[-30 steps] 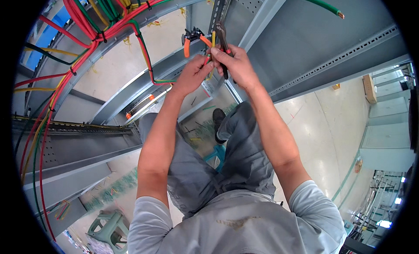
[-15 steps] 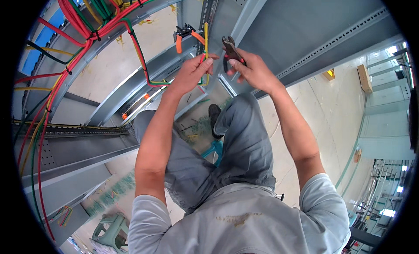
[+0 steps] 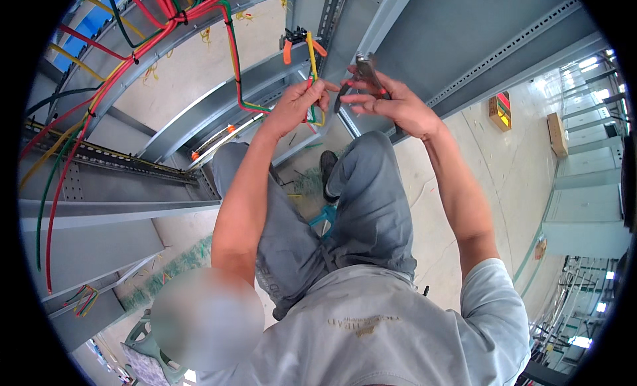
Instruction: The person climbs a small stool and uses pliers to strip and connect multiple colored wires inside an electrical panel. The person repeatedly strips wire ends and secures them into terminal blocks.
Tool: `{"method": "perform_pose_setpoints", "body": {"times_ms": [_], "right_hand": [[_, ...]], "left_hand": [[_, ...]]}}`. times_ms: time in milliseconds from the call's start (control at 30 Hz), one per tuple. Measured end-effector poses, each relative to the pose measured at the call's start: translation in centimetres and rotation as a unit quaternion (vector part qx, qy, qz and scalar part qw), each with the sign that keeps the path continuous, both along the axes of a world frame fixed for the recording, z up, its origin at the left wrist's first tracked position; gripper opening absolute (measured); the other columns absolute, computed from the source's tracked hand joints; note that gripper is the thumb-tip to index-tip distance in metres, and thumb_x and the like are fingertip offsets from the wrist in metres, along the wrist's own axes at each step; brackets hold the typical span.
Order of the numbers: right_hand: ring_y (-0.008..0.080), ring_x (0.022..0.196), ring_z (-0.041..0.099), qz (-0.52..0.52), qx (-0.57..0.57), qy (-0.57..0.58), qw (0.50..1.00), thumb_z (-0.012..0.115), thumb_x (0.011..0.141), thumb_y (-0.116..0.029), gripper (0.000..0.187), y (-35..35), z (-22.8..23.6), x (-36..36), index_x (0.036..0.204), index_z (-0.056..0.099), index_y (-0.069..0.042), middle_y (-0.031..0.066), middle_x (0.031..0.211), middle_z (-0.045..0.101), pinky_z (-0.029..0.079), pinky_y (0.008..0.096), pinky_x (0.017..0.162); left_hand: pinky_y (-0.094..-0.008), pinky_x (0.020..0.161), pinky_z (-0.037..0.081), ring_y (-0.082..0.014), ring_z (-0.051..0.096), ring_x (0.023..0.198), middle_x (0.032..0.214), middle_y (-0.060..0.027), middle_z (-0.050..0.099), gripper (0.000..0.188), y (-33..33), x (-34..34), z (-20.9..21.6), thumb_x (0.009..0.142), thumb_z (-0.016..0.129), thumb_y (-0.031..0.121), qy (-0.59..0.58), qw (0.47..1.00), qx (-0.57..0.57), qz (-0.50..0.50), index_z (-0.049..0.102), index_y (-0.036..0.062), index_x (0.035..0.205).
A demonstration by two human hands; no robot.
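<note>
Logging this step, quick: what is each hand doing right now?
Left hand: closed on a bundle of coloured wires.
Right hand: closed on a plier-like tool.

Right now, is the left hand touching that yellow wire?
Touching. The head view shows the left hand closed around the yellow wire, which runs up out of its fingers.

Shot from a single head-worn fisheye camera, aimed steeply down along the torso and legs toward the floor far below. Close on both raised hands: left hand (image 3: 295, 107) and right hand (image 3: 398, 107) near the upper centre. Grey cable tray (image 3: 99, 207) bent along the left rim. No second view to compare.
</note>
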State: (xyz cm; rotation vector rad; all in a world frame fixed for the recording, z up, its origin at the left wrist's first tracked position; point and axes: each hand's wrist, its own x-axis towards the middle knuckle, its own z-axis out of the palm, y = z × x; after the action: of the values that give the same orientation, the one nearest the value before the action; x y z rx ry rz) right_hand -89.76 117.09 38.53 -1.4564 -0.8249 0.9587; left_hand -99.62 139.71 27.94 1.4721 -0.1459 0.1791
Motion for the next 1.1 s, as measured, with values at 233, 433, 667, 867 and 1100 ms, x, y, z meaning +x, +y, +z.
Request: {"method": "perform_pose_setpoints", "body": {"times_ms": [233,433,667,867,1100], "right_hand": [[0.0412,0.127,0.055,-0.045,-0.132,-0.544,0.827,0.055,0.079,0.009,0.075,1.9,-0.1,-0.9,0.15,0.047,-0.013,0.0159,0.152,0.045,0.049,0.0445,0.104],[0.0416,0.126,0.055,-0.026,-0.16,-0.548,0.821,0.057,0.079,0.01,0.075,3.1,0.3,-1.5,0.15,0.046,-0.013,0.017,0.154,0.043,0.05,0.0456,0.102],[0.0386,0.124,0.057,-0.026,-0.162,-0.586,0.794,0.06,0.081,0.008,0.071,3.5,-0.1,-1.2,0.148,0.049,-0.013,0.0169,0.148,0.048,0.051,0.0445,0.101],[0.0353,0.126,0.055,-0.021,-0.193,-0.674,0.713,0.068,0.082,-0.001,0.052,4.0,0.3,-0.9,0.134,0.059,-0.007,0.0153,0.132,0.057,0.05,0.0428,0.099],[0.0375,0.108,0.06,0.009,-0.095,-0.725,0.682,0.071,0.082,-0.011,0.039,3.7,-0.6,1.5,0.117,0.057,-0.003,0.0175,0.111,0.062,0.049,0.0462,0.094]], "left_hand": [[-0.0295,0.084,0.046,-0.0117,0.054,0.085,0.082,0.0012,0.055,0.047,-0.2,-0.6,-0.3,0.111,0.042,0.038,0.03,0.999,0.024,-0.028,0.068,-0.001,0.111],[-0.027,0.078,0.046,-0.0087,0.053,0.081,0.081,0.0026,0.056,0.043,-0.2,-0.6,-0.9,0.11,0.046,0.037,0.028,0.999,0.015,-0.042,0.07,0.0013,0.111],[-0.0248,0.072,0.044,-0.0064,0.052,0.078,0.079,0.004,0.057,0.044,0.0,-0.4,-0.8,0.11,0.046,0.038,0.036,0.998,0.034,-0.04,0.072,0.0028,0.111],[-0.0251,0.073,0.044,-0.0067,0.052,0.078,0.08,0.0044,0.057,0.043,0.1,-0.2,-1.0,0.11,0.045,0.035,0.028,0.998,0.045,-0.04,0.071,0.0015,0.11],[-0.0261,0.074,0.046,-0.008,0.054,0.075,0.074,0.0028,0.057,0.039,-0.1,0.4,-2.0,0.107,0.054,0.035,0.01,1.0,0.019,-0.014,0.075,0.0025,0.107]]}}
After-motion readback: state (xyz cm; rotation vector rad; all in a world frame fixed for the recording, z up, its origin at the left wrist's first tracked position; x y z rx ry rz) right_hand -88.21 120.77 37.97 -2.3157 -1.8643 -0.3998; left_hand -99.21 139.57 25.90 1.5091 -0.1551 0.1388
